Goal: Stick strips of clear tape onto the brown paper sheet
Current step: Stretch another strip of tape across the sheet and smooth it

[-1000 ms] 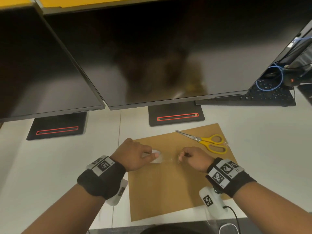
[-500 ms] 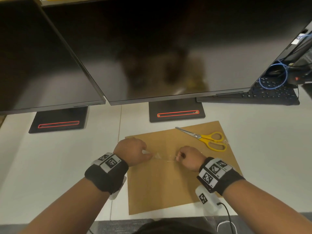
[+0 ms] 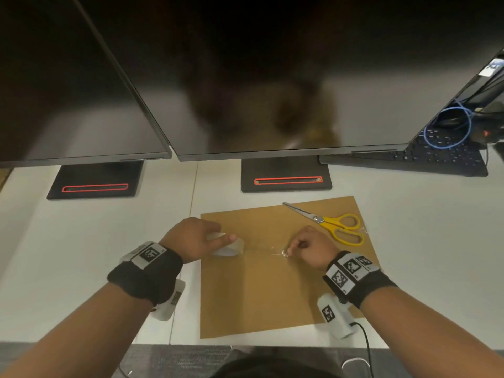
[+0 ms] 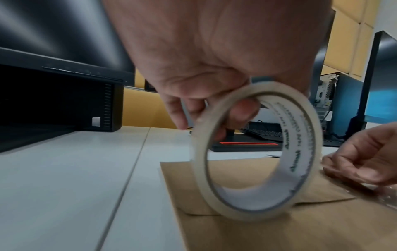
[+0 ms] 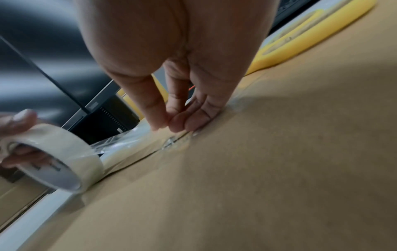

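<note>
Clear tape (image 3: 266, 252) ran from the roll (image 3: 227, 245), gripped upright on the brown paper sheet (image 3: 261, 298) by the left hand (image 3: 195, 238), to the right hand (image 3: 309, 246), whose fingertips pinched its free end. Yellow scissors (image 3: 336, 226) lay on the sheet's far right, monitor stands (image 3: 286, 177) beyond.

Both hands hover low and apart, the left hand (image 3: 195, 236) curled in a grip, the right hand (image 3: 311, 248) pinching.
</note>
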Available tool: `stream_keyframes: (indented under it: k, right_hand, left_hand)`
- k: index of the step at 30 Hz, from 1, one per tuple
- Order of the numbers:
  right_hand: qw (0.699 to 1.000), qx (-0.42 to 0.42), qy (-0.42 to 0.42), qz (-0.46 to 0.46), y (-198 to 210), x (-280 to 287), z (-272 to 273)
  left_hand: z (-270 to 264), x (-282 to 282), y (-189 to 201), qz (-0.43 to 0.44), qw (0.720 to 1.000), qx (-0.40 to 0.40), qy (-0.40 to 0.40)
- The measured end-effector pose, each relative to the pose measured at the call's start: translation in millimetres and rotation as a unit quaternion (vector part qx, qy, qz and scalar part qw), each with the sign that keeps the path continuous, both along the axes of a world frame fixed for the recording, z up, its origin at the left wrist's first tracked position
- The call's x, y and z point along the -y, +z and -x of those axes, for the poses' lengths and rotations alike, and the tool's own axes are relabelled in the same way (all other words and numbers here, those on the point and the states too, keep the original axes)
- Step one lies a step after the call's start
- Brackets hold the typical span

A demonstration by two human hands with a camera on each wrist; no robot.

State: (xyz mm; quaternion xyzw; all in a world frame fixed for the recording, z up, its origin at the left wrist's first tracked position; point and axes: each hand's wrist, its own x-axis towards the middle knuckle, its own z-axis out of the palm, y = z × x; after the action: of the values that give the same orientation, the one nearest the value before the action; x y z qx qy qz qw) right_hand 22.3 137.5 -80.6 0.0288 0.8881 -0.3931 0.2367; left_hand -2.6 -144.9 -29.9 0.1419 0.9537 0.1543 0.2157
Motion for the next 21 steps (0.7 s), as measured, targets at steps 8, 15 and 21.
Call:
stream_keyframes:
  k: [8,15,21]
  right_hand:
    - [1.000,-0.014,0.012,-0.025,-10,4,-1]
    - [0.998,-0.006,0.038,-0.047,-13,7,2]
    - [0.997,-0.003,0.049,-0.051,-9,8,3]
  left_hand:
    - [3,-23,5,0.161,0.979,-0.119,-0.035]
    - [2,-31,12,0.270,0.957,-0.092,-0.045]
    - [-2,-49,8,0.327,0.939,-0.061,-0.090]
